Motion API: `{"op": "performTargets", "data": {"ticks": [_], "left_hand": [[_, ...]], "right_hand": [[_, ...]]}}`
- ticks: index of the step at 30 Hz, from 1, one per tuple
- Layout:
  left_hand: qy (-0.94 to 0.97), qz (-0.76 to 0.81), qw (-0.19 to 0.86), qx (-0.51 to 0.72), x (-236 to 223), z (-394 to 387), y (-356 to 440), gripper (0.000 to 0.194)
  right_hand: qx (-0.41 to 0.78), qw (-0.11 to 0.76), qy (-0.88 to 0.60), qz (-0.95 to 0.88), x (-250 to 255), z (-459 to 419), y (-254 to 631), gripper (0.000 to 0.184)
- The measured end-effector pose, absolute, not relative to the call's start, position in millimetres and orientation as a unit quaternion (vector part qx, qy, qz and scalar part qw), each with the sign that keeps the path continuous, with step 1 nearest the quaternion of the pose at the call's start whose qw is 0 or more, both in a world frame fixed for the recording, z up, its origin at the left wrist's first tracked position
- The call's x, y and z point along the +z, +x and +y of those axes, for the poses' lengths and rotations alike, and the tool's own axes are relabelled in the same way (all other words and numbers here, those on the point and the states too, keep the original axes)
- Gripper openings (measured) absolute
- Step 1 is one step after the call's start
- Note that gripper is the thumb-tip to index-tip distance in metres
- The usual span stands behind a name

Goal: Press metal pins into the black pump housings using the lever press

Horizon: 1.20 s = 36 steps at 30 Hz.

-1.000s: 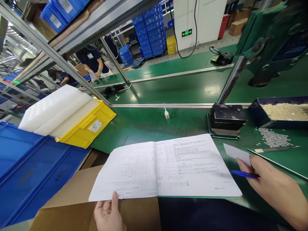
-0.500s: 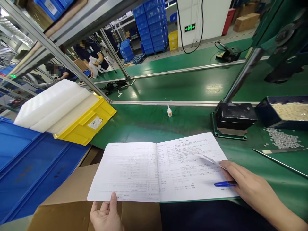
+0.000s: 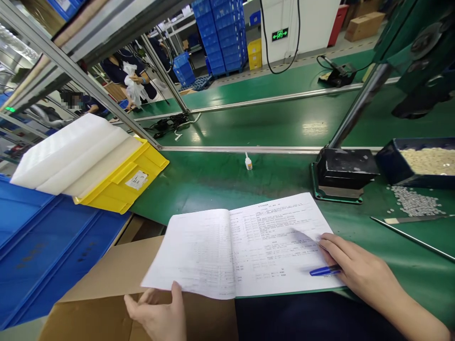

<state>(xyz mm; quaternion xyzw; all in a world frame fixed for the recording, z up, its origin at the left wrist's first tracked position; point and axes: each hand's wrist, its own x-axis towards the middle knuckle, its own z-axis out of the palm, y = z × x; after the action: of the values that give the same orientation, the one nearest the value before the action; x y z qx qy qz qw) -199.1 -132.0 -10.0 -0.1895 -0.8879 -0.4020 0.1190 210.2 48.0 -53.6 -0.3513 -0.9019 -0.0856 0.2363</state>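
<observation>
An open booklet (image 3: 270, 246) with printed white pages lies at the bench's front edge, its left side reaching out over a cardboard box. My left hand (image 3: 159, 310) is at the lower edge of the left page, thumb over the edge and fingers partly hidden below; the page bows slightly. My right hand (image 3: 362, 270) rests on the right page, closed around a blue pen (image 3: 323, 271) that points left. A thin, pointed, pale strip (image 3: 305, 237) also sticks out from its fingertips; its kind is unclear.
A small white bottle (image 3: 248, 163) stands behind the booklet. To the right are a black press base (image 3: 346, 168), a bin of pale parts (image 3: 426, 163), scattered small grey pieces (image 3: 414, 201) and a metal rod (image 3: 412, 237). Left are a yellow crate (image 3: 121, 184) and the cardboard box (image 3: 95, 312).
The left page's outer edge has shifted right and curved, and my left hand's fingers have spread somewhat. My right hand, with the pen, has moved slightly left in view.
</observation>
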Motion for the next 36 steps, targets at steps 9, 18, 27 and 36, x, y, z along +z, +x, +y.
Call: {"op": "performTargets", "data": {"ticks": [9,18,27,36], "left_hand": [[-0.768,-0.609,0.106,-0.166,25.1,-97.7,-103.8,0.058],[-0.723,-0.687,0.051,0.057,2.5,-74.2,-107.3,0.076],[-0.691,-0.719,0.054,0.048,-2.4,-77.6,-99.4,0.087],[-0.686,-0.724,0.058,0.041,-8.0,-78.7,-101.1,0.089]], "right_hand": [[-0.064,0.201,-0.371,-0.904,-57.8,46.5,212.1,0.042],[-0.083,0.204,-0.351,-0.910,-47.3,48.6,210.0,0.036],[-0.072,0.192,-0.359,-0.911,-49.9,48.5,210.8,0.039],[-0.063,0.175,-0.369,-0.911,-50.9,48.5,211.3,0.037]]}}
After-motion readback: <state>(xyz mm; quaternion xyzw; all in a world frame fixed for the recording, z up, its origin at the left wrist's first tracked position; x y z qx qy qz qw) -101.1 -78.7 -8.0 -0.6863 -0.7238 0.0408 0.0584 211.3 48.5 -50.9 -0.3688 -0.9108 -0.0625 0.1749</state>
